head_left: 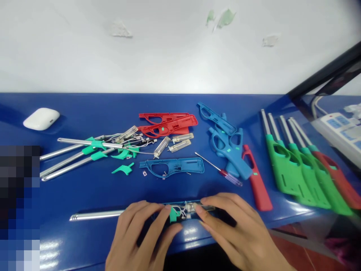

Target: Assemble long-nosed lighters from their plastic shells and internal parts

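A partly assembled blue gas lighter [200, 200] lies along the table's front edge, its long metal tube [96, 215] pointing left. My left hand [143, 235] grips it around the rear of the tube, fingertips at the green trigger [173, 215]. White wires [182, 213] curl out to the right of that trigger. With thumb and index finger, my right hand [234, 226] holds the clear fuel tank [191, 207] at the lighter's body. My fingers hide much of the blue casing.
Behind are a blue half casing [183, 166], a screwdriver [220, 170], red half casings [169, 126], blue casings [229, 146], loose fuel tanks [180, 145] and metal tubes with wires [70, 162]. Finished green lighters [284, 169] stand right, a white earbud case [41, 118] left.
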{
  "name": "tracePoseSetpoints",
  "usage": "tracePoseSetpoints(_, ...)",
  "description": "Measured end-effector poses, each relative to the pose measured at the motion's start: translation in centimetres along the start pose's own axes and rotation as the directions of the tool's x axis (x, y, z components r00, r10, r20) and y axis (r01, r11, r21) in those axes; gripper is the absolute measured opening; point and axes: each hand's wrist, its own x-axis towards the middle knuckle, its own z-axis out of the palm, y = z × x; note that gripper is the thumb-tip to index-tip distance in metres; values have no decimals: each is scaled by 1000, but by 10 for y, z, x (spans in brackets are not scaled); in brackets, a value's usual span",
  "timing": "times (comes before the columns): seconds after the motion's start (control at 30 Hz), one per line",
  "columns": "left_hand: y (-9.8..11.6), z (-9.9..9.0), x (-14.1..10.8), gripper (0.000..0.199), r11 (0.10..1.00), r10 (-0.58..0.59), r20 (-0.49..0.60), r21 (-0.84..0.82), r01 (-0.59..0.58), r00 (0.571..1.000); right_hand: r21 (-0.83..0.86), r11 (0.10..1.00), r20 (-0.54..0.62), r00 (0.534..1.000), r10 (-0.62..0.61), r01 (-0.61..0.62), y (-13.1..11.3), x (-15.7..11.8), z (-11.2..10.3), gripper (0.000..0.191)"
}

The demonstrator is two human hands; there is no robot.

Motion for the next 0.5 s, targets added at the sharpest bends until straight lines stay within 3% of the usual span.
tracePoseSetpoints(0.17, 2, -3, 7, 28, 999, 20, -31, 29, -19, 999, 2, 1000, 6, 1000, -6, 6, 1, 1, 0, 29)
tracePoseSetpoints(0.37, 12, -1, 19, 15, 972, -231, -103, -68, 225, 967, 19, 1000, 14, 1000, 7, -7, 0, 4, 0, 30)
tracePoseSetpoints(0.5, 9, 1, 11, 17, 990, -141, -61, -18, 141, 988, 4, 1000, 3, 1000, 4, -4, -1, 7, -2, 30)
